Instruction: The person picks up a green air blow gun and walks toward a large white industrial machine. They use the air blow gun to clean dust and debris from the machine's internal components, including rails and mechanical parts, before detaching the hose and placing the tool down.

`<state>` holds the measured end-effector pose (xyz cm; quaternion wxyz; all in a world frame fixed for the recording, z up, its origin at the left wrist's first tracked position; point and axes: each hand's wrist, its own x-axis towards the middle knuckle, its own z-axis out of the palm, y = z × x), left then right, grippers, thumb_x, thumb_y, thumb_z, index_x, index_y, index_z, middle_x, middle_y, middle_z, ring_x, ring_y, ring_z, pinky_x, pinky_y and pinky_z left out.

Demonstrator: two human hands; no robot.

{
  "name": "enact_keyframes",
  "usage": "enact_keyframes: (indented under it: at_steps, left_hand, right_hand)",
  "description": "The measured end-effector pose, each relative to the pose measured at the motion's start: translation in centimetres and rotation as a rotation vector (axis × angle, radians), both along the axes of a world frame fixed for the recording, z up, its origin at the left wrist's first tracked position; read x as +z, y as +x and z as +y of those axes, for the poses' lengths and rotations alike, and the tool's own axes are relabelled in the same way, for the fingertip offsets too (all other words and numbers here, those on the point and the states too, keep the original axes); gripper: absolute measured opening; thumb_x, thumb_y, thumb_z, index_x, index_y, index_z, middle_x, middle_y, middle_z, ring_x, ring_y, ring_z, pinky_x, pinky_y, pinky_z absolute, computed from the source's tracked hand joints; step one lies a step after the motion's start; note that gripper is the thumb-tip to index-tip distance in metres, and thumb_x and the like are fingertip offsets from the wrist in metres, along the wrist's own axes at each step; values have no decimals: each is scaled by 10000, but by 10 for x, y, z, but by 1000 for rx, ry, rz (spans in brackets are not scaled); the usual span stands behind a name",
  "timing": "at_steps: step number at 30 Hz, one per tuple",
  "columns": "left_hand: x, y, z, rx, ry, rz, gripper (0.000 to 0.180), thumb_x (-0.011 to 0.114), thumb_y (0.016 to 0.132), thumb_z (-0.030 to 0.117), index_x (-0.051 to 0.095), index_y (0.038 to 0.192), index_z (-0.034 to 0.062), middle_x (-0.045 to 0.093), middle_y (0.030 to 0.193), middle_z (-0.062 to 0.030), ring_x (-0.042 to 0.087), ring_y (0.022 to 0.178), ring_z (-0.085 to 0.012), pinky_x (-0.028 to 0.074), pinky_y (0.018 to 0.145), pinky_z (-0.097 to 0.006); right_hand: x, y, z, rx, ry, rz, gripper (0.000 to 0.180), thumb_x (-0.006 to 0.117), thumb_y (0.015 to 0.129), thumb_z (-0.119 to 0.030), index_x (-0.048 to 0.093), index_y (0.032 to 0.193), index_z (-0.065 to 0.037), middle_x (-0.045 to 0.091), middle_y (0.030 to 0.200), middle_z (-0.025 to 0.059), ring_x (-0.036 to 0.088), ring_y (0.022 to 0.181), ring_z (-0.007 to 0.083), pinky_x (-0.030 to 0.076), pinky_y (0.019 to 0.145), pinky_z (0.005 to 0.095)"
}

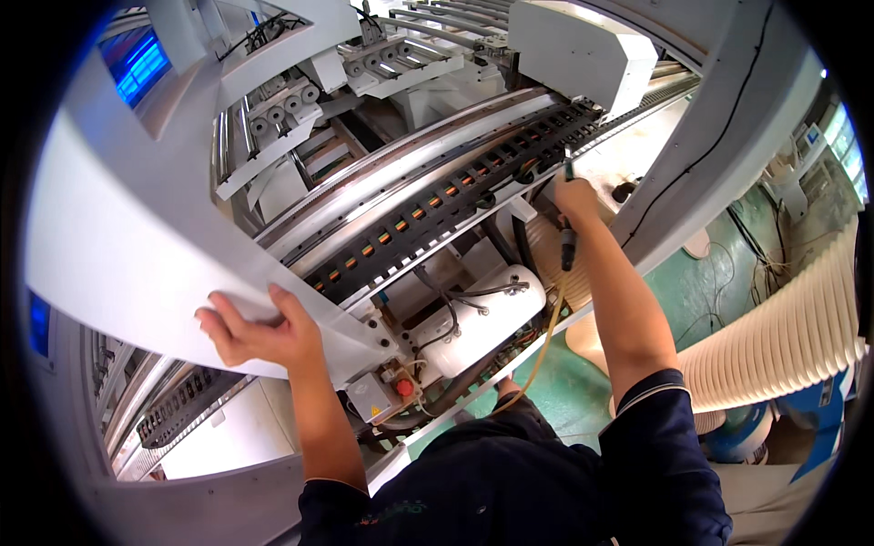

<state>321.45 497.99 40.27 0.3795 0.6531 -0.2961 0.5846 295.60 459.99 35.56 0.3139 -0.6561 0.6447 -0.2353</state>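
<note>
My right hand (575, 202) is closed round an air blow gun (569, 168). Its thin nozzle points away from me toward the black cable chain (455, 196), in which coloured wires show. From the gun's dark lower end (568, 250) a yellow hose (550, 341) hangs down toward my body. My left hand (259, 332) lies with spread fingers against the white machine panel (146, 264) and holds nothing. Metal rails (401, 164) run alongside the chain.
Below the chain sits a white cylindrical tank (482, 318) with black hoses. A grey box (371, 398) and a red knob (404, 388) are near my body. At right, a wide ribbed duct (774, 337) crosses the green floor (696, 282). A white housing (583, 55) stands at the far end.
</note>
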Motion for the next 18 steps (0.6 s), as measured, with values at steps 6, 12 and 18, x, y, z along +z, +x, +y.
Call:
enact_keyframes:
  at_steps: [6, 12, 18]
  left_hand:
    - [5, -5, 13, 55, 37, 56, 707, 669, 777, 122, 394, 1417, -1, 232, 1456, -247, 207, 1348, -405, 175, 1112, -498]
    - [3, -32, 25, -150, 114, 196, 654, 641, 772, 69, 441, 1393, 20, 312, 1444, -237, 255, 1342, -397, 198, 1101, -478]
    - [-88, -88, 60, -687, 0, 921, 340, 588, 842, 16, 571, 1181, 22, 631, 1008, -73, 594, 927, -172, 466, 866, -311]
  right_hand:
    - [3, 7, 102, 376, 173, -223, 198, 587, 762, -64, 601, 885, 90, 594, 543, 139, 595, 436, 228, 483, 446, 364]
    - [-20, 17, 263, 941, 254, -154, 276, 613, 797, -121, 578, 1016, 42, 586, 686, 94, 595, 511, 161, 500, 531, 320]
    - [-40, -30, 280, 720, 461, -390, 224, 600, 790, -45, 563, 994, 39, 610, 734, 87, 608, 635, 169, 474, 620, 306]
